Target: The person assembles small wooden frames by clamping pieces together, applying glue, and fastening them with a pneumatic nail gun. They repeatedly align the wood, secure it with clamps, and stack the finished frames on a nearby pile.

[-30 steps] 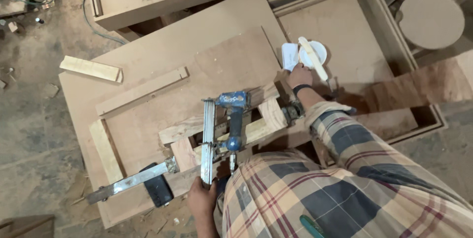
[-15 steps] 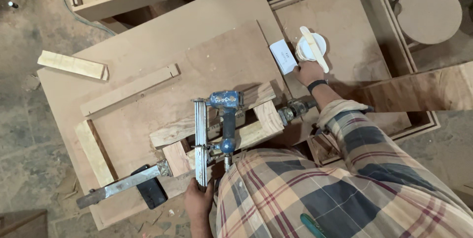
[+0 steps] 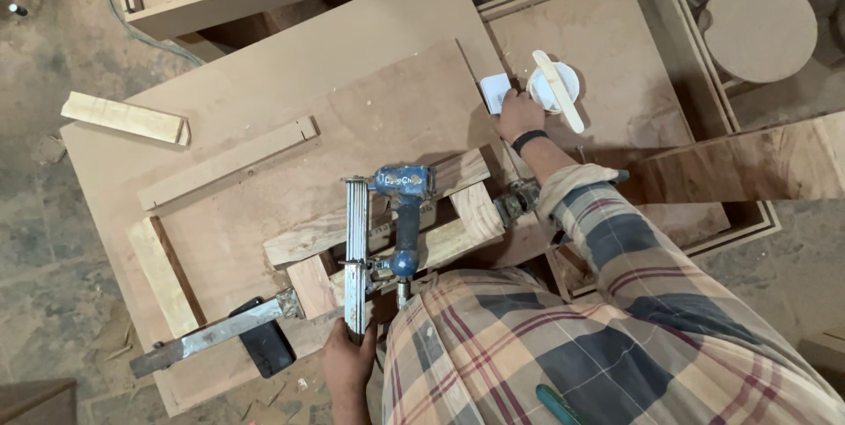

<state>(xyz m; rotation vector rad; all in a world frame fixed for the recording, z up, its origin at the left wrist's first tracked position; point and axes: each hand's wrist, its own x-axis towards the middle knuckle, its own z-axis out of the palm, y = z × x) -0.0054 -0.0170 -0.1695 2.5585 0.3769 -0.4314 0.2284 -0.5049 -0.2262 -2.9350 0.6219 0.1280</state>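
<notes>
- Nearest the camera, the left hand (image 3: 349, 363) sits at the lower edge of the board, its fingers closed round the bottom end of the nail gun's long metal magazine.
- The blue nail gun (image 3: 396, 214) stands on the small wooden frame (image 3: 387, 231), magazine running toward the person, blue head pointing away. Compared with half a second ago it sits in the same place on the frame; only the view has shifted.
- Just left of that hand, a metal bar clamp (image 3: 211, 333) lies slanted across the board's corner, with a flat black object (image 3: 264, 348) under its end.
- The frame rests on a plywood sheet (image 3: 352, 126), which lies on a larger brown board (image 3: 264, 64). Loose wooden strips (image 3: 227, 163) lie on the sheet to the left, and a pale offcut (image 3: 123, 117) sits at the board's far left edge.
- Further out, the right hand (image 3: 519, 115), on a plaid sleeve with a dark wristband, is stretched to the sheet's far right corner. A second ago it was nearer the frame; now it has come up against the white tub (image 3: 554, 86) and a small white card (image 3: 495, 92). Its fingers look curled on the card's edge, though I cannot tell if they truly grip.
- A pale flat stick (image 3: 558, 91) lies across the tub's mouth.
- So the nailing is paused while this hand goes to the tub, likely glue.
- Beyond lie shallow wooden trays (image 3: 651, 55) and a round disc (image 3: 761, 25).
</notes>
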